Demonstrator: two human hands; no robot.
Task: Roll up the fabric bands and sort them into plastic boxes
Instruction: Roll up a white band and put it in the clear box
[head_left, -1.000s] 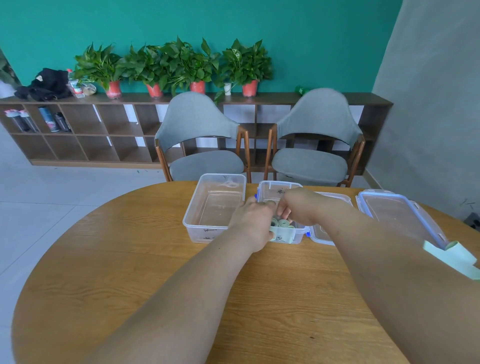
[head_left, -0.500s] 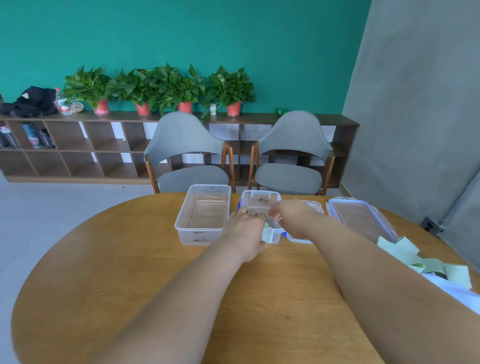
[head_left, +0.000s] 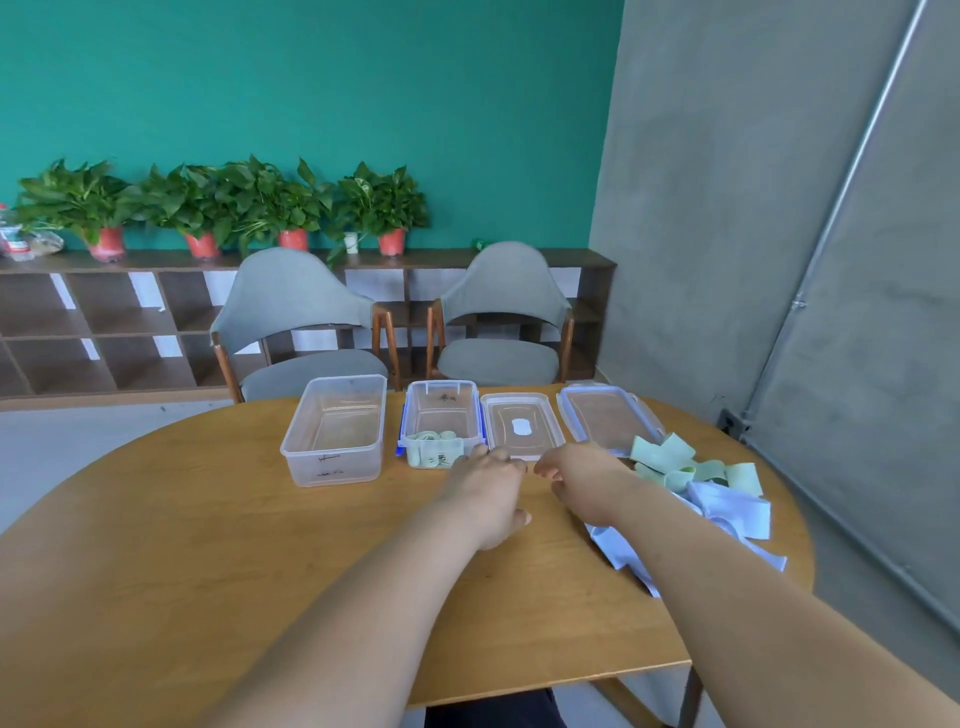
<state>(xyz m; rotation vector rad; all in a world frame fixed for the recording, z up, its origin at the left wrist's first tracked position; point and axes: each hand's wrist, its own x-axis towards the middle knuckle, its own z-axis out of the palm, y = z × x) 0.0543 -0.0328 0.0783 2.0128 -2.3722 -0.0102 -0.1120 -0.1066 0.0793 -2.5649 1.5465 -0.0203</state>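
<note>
Both hands withdrawn from small box (head_left: 470, 410) to tabletop (head_left: 260, 545): left hand (head_left: 488, 488), right hand (head_left: 582, 478) loosely curled, empty.

One wide-angle camera, worn on the head, looks forward and down from the near edge of the table (head_left: 208, 545), across plastic boxes (head_left: 332, 467) by its far edge, toward two chairs (head_left: 291, 296).

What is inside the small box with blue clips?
Rolled green bands lie at the near end of the small box; the far floor looks bare. Anything beneath the rolls is covered.
</note>
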